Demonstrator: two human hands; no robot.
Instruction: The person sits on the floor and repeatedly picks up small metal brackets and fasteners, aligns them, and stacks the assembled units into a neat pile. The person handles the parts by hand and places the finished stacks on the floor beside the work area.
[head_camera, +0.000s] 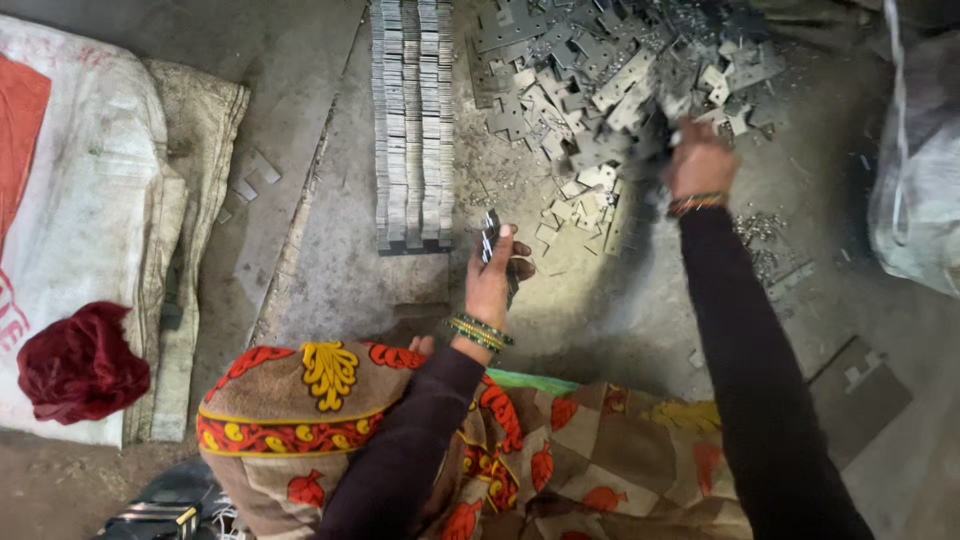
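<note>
Flat grey stamped metal plates lying heaped on the concrete floor, right hand digging in, fingers hidden, left hand clamping a small stack, likely slipping and scattering if loosened.

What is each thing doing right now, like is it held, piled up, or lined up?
Left hand: closed on a small stack of metal plates, held upright.
Right hand: reaching into the loose plate pile, fingers down among the pieces.
Loose plate pile: scattered, jumbled on the floor.
Stacked plate rows: lined up neatly on edge.
Red cloth: crumpled on the white sack.
White sack: lying flat.
</note>
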